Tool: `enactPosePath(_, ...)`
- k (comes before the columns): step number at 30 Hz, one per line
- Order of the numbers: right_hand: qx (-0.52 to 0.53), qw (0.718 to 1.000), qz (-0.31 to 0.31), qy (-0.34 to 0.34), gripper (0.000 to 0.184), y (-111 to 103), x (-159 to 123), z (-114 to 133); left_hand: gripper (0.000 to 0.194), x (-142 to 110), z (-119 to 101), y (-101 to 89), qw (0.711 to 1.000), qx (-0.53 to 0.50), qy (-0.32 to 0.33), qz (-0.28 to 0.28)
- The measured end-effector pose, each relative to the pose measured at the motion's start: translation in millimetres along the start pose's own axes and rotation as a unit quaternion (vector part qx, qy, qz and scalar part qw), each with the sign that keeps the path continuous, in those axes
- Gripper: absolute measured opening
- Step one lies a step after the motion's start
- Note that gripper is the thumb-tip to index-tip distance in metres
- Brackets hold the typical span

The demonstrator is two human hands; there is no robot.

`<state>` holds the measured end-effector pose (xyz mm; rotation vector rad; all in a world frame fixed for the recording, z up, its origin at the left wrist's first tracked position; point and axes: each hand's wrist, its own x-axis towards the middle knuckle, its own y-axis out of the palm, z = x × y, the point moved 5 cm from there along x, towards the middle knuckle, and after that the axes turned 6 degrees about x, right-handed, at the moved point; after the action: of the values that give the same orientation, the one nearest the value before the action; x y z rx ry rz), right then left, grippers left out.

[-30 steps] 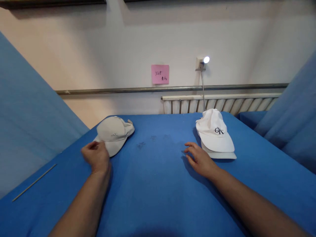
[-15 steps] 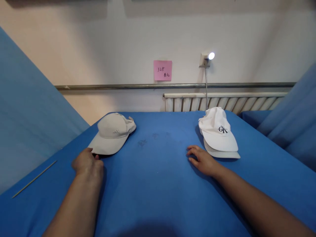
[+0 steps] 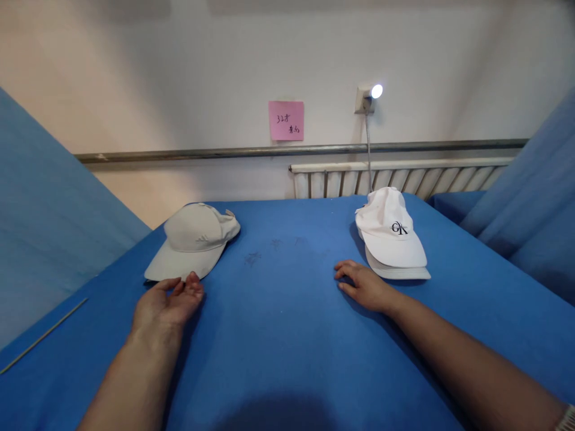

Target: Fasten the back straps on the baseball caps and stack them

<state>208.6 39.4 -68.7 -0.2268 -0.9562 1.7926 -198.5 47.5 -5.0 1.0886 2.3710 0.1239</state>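
Observation:
A beige cap (image 3: 193, 230) lies on the blue-covered table at the left, its brim toward me. My left hand (image 3: 173, 299) is palm up at the front edge of that brim, fingers loosely curled and apart, fingertips close to or touching the edge. At the right, a white cap (image 3: 387, 218) with black letters sits on top of another cap, whose pale brim (image 3: 404, 273) shows below. My right hand (image 3: 363, 287) rests palm down on the table just left of these stacked brims, fingers slightly bent and apart, holding nothing.
A thin stick (image 3: 45, 335) lies near the left edge of the blue table cover (image 3: 278, 347). Blue curtains (image 3: 54, 197) hang on both sides. Behind the table are a metal pipe (image 3: 215, 153), a radiator (image 3: 404, 176), a pink note (image 3: 286, 121) and a lit plug with a cord.
My left hand has turned palm up and shifted from the brim's left corner toward the middle of its front edge. My right hand stays in place on the table. The view has shifted slightly.

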Motion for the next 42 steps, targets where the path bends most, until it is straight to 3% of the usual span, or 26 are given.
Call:
enactPosePath(4,0.004,1.000,-0.003,0.001,0.018,-1,0,0,0.019,-6,10,-1.0,0.995,-0.041,-0.084,-0.042)
enactPosePath(13,0.000,1.000,0.004,0.001,0.017,-1,1,3,0.020,3,14,-5.2,0.995,-0.045,-0.087,-0.028)
enactPosePath(22,-0.008,1.000,0.004,0.000,0.018,-3,0,11,0.013,17,21,12.0,0.994,-0.004,-0.087,0.070)
enactPosePath(25,-0.012,1.000,0.000,0.004,0.018,-2,1,9,0.017,22,20,18.9,0.996,0.004,-0.058,0.071)
enactPosePath(31,-0.001,1.000,0.005,-0.004,0.018,-2,3,8,0.021,22,14,37.1,0.995,0.002,0.067,0.069)
enactPosePath(35,0.012,1.000,0.005,0.000,0.017,-2,4,7,0.014,14,7,59.6,0.969,0.061,0.177,0.161)
enactPosePath(37,0.025,1.000,-0.004,0.008,0.017,-2,4,5,0.012,11,8,71.5,0.953,0.091,0.197,0.212)
enactPosePath(42,0.100,0.979,-0.114,0.136,0.034,-4,7,-21,0.037,10,38,97.4,0.918,0.157,0.107,0.347)
